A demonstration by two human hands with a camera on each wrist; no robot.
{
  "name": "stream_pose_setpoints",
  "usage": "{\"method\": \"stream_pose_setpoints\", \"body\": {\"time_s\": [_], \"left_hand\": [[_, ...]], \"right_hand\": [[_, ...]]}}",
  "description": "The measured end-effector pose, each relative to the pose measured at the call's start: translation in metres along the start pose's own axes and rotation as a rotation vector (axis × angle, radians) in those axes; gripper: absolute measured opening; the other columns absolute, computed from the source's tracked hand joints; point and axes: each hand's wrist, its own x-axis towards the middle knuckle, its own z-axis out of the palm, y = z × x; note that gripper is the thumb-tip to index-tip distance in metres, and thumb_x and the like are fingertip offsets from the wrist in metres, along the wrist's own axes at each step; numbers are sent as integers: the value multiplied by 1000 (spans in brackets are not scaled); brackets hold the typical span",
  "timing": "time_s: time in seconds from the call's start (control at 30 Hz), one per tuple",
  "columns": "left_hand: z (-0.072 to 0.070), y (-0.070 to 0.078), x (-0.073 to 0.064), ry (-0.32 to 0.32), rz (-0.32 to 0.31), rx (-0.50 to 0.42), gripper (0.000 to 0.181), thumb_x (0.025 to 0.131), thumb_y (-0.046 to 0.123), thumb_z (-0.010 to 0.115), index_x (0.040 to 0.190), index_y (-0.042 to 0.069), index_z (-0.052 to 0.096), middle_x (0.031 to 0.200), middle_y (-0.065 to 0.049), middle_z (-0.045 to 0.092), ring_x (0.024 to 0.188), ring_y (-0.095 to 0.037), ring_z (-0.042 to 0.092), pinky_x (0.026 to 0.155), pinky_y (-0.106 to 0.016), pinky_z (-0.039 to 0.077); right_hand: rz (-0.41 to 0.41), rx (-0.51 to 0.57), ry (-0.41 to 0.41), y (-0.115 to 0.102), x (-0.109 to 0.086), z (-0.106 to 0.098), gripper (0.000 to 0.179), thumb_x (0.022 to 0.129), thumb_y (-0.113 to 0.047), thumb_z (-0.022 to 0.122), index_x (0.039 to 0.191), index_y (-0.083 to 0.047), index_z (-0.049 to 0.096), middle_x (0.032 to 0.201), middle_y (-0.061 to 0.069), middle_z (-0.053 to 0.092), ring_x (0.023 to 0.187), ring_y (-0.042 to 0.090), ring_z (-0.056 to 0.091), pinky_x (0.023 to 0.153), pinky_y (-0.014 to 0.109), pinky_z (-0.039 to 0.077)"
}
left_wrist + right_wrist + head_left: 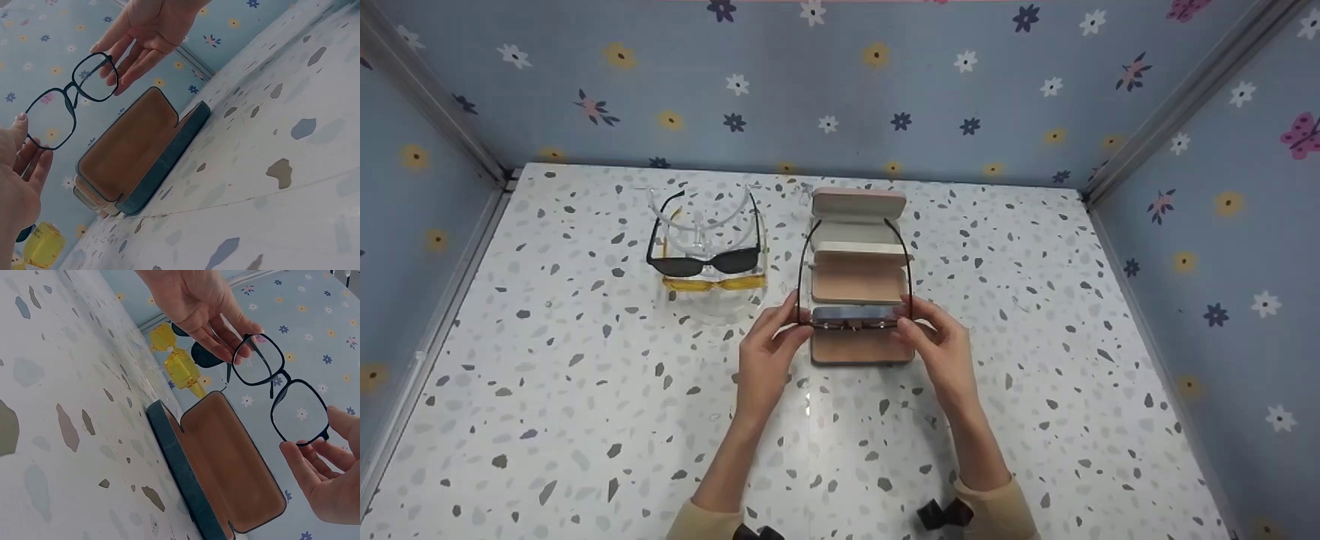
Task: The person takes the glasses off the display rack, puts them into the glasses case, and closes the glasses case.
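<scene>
Dark-framed eyeglasses (70, 86) with clear lenses are held up by both hands, their arms unfolded and pointing away from me. My left hand (765, 358) pinches the frame's left end between thumb and fingers. At the opposite end, the right hand (949, 356) grips the frame the same way. Below the glasses is an open teal glasses case (233, 458) with a tan lining, standing on the table. In the head view the frame overlaps this case near its raised lid.
Behind the teal case stand more open cases, one tan-lined (859, 279) and one with a pink lid (859, 202). To the left, black sunglasses (679, 267) and yellow glasses (686, 286) sit on a clear stand (720, 311). Flowered panels (840, 82) border the speckled table (585, 405).
</scene>
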Motion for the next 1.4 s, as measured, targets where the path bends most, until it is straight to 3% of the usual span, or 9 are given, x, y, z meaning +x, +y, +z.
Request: {"method": "stream_pose_setpoints", "body": {"time_s": [0.23,0.43,0.57,0.77,1.07,1.17,1.4], "left_hand": [[0,-2,0,-20,-1,-12,51,92,4,73,141,7,61,115,-6,67,117,-23,67,97,-21,57],[0,-3,0,-27,-3,-12,48,92,5,72,140,8,63,117,-11,67,114,-13,67,97,-21,57],[-1,-2,0,-38,-10,-16,46,92,5,72,138,9,65,118,-11,66,116,-15,68,100,-24,57],[-1,-2,0,-43,0,-24,44,91,5,72,135,6,67,121,-14,65,116,-9,67,101,-26,57],[-2,-3,0,-26,-12,-10,35,90,2,72,125,7,75,122,-7,65,113,-24,69,94,-25,59],[-3,-3,0,-29,-15,-6,32,91,1,72,122,8,76,121,-6,65,113,-20,68,94,-25,59],[-3,-4,0,-38,8,-11,27,91,2,72,118,4,77,122,-10,64,113,-11,66,97,-24,58]], "right_hand": [[-7,-30,0,1,0,-2,38,95,-4,72,133,-2,67,122,25,67,99,29,75,91,50,61],[-15,-42,-3,1,-1,-3,42,95,-6,73,135,1,64,129,26,66,99,24,76,92,55,58],[-11,-50,-4,2,-1,-3,45,95,-7,72,138,5,61,131,23,66,100,25,76,91,50,61],[-4,-18,4,0,-1,-1,44,95,-4,72,137,1,63,139,19,65,99,23,78,88,35,63],[-36,-22,-13,2,-2,-2,46,96,-5,71,141,2,60,142,13,63,98,33,77,89,34,63],[-42,-22,-15,2,-2,-2,46,96,-5,70,141,0,61,143,12,62,100,34,76,90,34,63],[-44,-7,-18,2,-2,-2,45,97,-5,70,140,1,61,146,22,57,106,50,70,93,44,61]]}}
